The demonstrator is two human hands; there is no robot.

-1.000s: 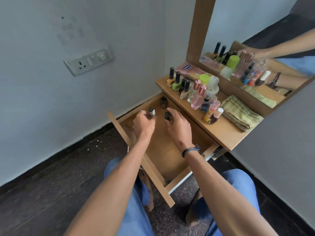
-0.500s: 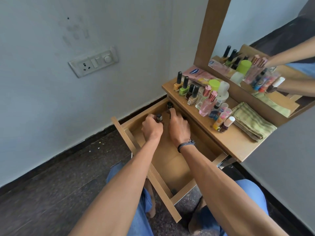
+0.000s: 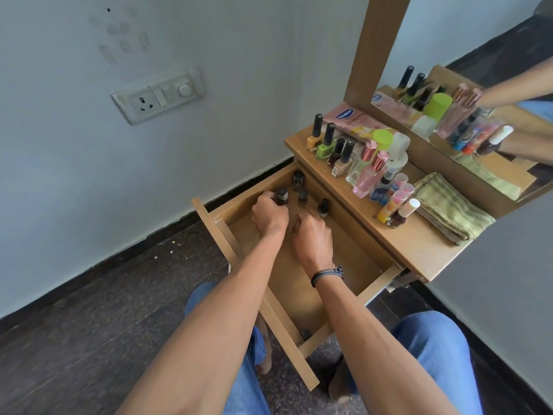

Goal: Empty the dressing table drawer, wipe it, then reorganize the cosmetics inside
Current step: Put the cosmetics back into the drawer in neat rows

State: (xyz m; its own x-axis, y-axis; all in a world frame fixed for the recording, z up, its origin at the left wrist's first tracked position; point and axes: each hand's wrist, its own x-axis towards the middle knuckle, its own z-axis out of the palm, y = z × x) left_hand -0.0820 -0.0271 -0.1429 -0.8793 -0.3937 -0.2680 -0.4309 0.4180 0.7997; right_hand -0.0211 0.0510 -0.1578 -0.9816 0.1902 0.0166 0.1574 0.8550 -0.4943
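The wooden drawer of the dressing table is pulled out over my knees. Several small dark bottles stand in its far corner, among them one at the back, one in the middle and one to the right. My left hand is inside the drawer, its fingers closed round another small dark bottle that stands upright. My right hand hovers just behind the bottles, fingers loosely bent and holding nothing.
The tabletop holds nail polishes, pink perfume bottles, lip balms, a green-capped tube and a folded green cloth. A mirror stands behind. The wall with a socket plate lies left.
Both hands have reached deeper into the drawer's far corner. The bottle from my right hand now stands in the drawer and that hand has let go; the left has lowered its bottle.
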